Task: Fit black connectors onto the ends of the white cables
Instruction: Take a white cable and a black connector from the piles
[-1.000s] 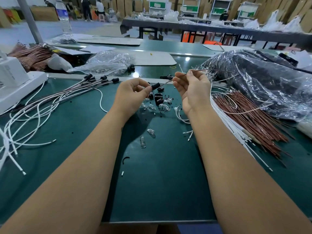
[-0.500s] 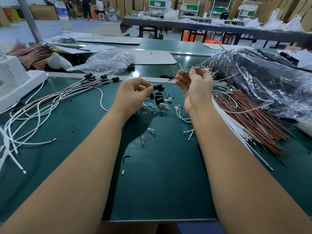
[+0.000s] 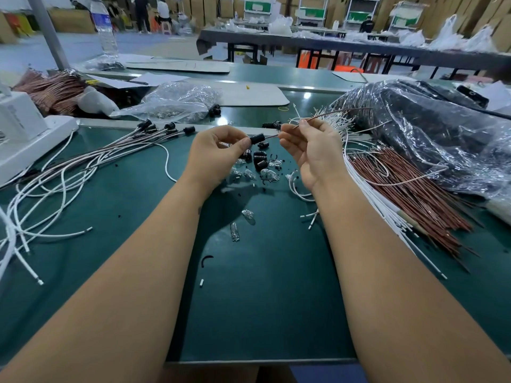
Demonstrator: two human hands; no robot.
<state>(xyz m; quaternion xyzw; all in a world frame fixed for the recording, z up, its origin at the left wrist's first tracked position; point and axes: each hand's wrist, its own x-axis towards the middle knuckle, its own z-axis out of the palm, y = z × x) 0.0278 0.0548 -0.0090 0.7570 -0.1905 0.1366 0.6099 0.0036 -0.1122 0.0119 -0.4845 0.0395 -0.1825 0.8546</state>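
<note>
Connector (image 3: 256,139) — pinched, left hand (image 3: 218,153).

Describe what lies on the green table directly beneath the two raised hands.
Beneath the left hand and right hand, loose black connectors and small clear glass bulbs lie scattered on the green table. Anything directly under the palms is covered.

Big warehouse-type space, pale floor (image 3: 171,48), stacks of cardboard boxes (image 3: 210,6) along the far wall. Green-topped bench (image 3: 262,313) up front, another long dark table (image 3: 359,49) behind it loaded with plastic bags. Metal shelving (image 3: 359,12) further back, a grey post (image 3: 47,31) at the bench's far left corner. Overhead lights glare off the bench top.
</note>
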